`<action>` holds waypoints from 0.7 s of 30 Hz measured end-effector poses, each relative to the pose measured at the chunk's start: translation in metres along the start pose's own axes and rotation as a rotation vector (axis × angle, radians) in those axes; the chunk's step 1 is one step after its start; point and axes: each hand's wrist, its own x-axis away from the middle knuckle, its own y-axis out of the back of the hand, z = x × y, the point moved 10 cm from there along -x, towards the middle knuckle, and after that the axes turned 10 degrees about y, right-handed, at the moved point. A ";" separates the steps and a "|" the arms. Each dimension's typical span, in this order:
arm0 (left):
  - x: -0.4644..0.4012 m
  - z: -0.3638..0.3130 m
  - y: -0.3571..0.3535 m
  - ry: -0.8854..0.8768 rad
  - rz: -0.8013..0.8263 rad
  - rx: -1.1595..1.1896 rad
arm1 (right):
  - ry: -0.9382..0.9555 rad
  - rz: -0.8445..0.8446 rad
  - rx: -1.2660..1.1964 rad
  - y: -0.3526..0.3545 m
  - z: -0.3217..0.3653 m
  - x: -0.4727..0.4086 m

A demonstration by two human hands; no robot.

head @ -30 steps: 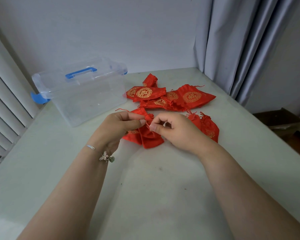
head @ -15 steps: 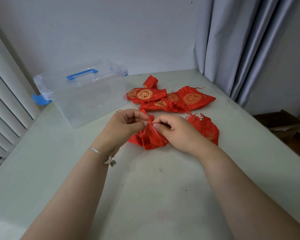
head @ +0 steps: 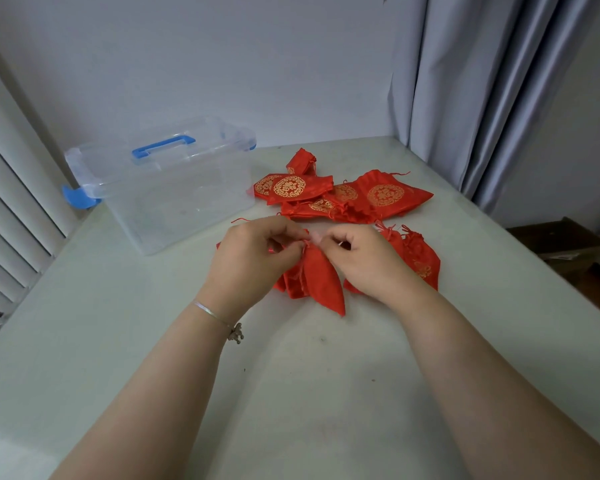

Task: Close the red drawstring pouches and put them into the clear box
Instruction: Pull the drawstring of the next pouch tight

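Red satin pouch [head: 321, 275] sits mid-surface, held up by its neck between both hands, body hanging toward the viewer with its lower corner touching the pale surface [head: 291, 393]. Left hand [head: 253, 254]: thumb and forefinger pinched together on the gathered neck and drawstring at the pouch's top left. Right hand [head: 357, 258]: fingers [head: 321, 241] clamped on the same neck from the other side, fingertips of the two hands nearly touching. Pouch mouth looks bunched; whether it is fully drawn shut cannot be told. A thin silver bracelet [head: 219, 318] with a small charm rides the left wrist.

More red fabric lies under the left hand, just beside the held pouch. Two closed pouches [head: 420, 258] rest right of the right hand, partly hidden by it. Farther back, a loose heap of flat pouches with gold round emblems [head: 343, 197], overlapping one another.

Clear plastic box [head: 174, 195] stands back left, lid on, blue handle [head: 163, 148] on top, blue latch [head: 78, 197] at its left end; no pouches visible inside. Grey curtain [head: 482, 91] hangs at the right rear.
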 end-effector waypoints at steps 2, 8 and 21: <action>0.002 -0.006 0.001 -0.051 -0.026 -0.028 | -0.057 0.027 -0.184 -0.005 -0.004 0.001; 0.006 -0.022 0.002 -0.235 -0.131 -0.257 | -0.159 0.024 -0.361 -0.007 -0.017 0.003; 0.011 -0.032 -0.006 -0.438 -0.189 -0.447 | -0.197 -0.029 -0.352 -0.009 -0.021 0.004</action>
